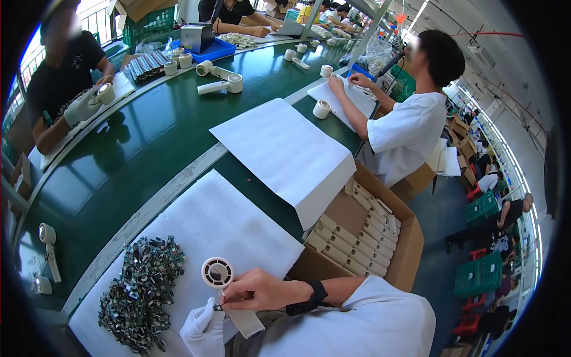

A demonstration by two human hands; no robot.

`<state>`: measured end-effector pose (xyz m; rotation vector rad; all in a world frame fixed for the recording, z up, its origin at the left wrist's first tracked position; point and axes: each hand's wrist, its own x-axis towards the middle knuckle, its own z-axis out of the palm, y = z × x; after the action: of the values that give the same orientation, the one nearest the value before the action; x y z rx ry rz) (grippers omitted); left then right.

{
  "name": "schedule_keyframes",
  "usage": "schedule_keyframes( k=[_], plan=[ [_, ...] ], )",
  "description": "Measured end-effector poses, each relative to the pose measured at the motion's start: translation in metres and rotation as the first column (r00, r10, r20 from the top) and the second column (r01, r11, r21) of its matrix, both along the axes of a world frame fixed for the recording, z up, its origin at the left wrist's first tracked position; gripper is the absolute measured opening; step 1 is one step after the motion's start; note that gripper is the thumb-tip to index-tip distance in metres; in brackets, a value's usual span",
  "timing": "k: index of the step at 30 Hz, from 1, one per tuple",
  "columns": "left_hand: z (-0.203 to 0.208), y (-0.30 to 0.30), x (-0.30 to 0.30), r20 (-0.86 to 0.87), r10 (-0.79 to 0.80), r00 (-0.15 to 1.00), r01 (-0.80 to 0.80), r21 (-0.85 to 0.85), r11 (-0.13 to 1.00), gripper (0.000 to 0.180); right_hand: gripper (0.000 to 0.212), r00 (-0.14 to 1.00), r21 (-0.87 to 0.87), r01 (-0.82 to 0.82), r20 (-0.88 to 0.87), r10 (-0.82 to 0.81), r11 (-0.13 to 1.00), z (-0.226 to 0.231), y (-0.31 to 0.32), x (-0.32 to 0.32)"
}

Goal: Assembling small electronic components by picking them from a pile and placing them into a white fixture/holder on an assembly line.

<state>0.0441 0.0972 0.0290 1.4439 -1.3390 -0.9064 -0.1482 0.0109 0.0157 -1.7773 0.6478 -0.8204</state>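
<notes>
A white handheld fan with a round slotted head (217,272) and an off-white handle (245,323) is at the front edge of the work surface. My left hand (202,334), in a white glove, is closed on it below the head. My bare right hand (257,290), with a black wristband, pinches at the joint between head and handle. A small dark piece shows between the fingertips, too small to name. Left of my hands lies a heap of small green circuit boards (143,291) on a white sheet (214,220).
An open carton (410,238) of off-white handle parts stands at my right. Another white sheet (291,149) partly overhangs it. The green conveyor (148,137) carries several fans (226,84). One person (65,77) sits across, another (410,125) ahead on the right.
</notes>
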Motion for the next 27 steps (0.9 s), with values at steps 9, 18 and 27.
schedule_keyframes(
  k=[9, 18, 27],
  plan=[
    [0.01, -0.001, -0.011, -0.263, 0.167, 0.95, -0.122, 0.18, 0.976, 0.024, 0.018, 0.991, 0.137, 0.11, 0.059, -0.119, 0.985, 0.017, 0.011, 0.007],
    [0.001, 0.0, -0.01, -0.148, 0.115, 0.982, -0.104, 0.079, 0.991, 0.025, 0.018, 0.986, -0.017, -0.084, -0.143, 0.081, 0.996, 0.032, 0.003, -0.012],
    [-0.002, -0.002, -0.01, -0.184, 0.121, 0.975, -0.111, 0.063, 0.992, 0.03, 0.02, 0.99, 0.169, -0.066, -0.11, 0.085, 0.983, 0.038, 0.003, -0.005]
  ],
)
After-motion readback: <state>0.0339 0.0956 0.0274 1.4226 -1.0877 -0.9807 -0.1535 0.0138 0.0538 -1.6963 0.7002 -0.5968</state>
